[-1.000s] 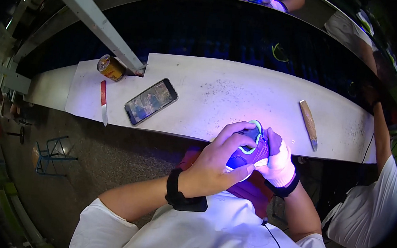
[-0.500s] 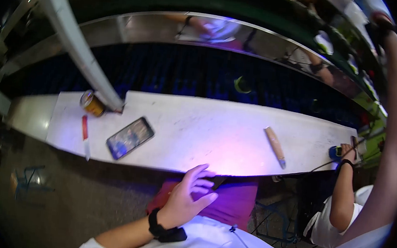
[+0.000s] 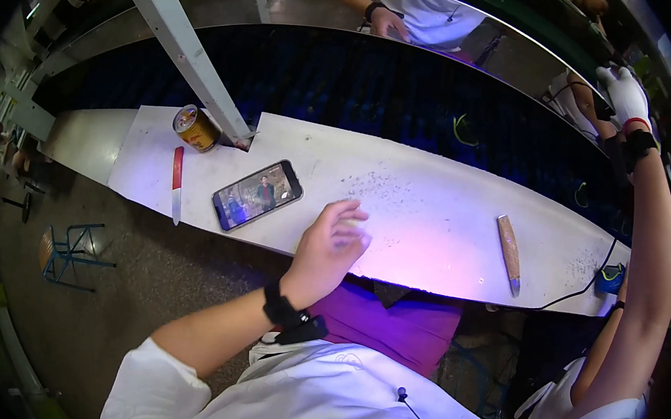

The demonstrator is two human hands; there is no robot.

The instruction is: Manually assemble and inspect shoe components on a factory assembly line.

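Observation:
My left hand (image 3: pixel 330 245) is bare and hangs over the front edge of the white worktop (image 3: pixel 435 179). Its fingers are loosely bent and a little apart, with nothing seen in them. Beside it lies a smartphone (image 3: pixel 258 194) with a lit screen. My right hand (image 3: pixel 627 96), in a white glove, is raised at the far upper right, by the edge of a shelf. Its fingertips are partly hidden against the dark background, so any hold is unclear. A knife with a brown handle (image 3: pixel 508 250) rests on the right of the worktop.
On the left are a red-handled knife (image 3: pixel 178 170) and a yellow-brown can (image 3: pixel 196 127) beside a slanting metal post (image 3: pixel 182 45). Small dark specks dot the worktop. A dark trough (image 3: pixel 364 83) behind holds green loops. A co-worker's arm and a blue object (image 3: pixel 610 278) are at right; a stool (image 3: pixel 73 253) stands left.
The view has shifted, and my left hand has moved up to overlap the worktop, its fingers more bent. My gloved right hand has come more fully into view at the upper right.

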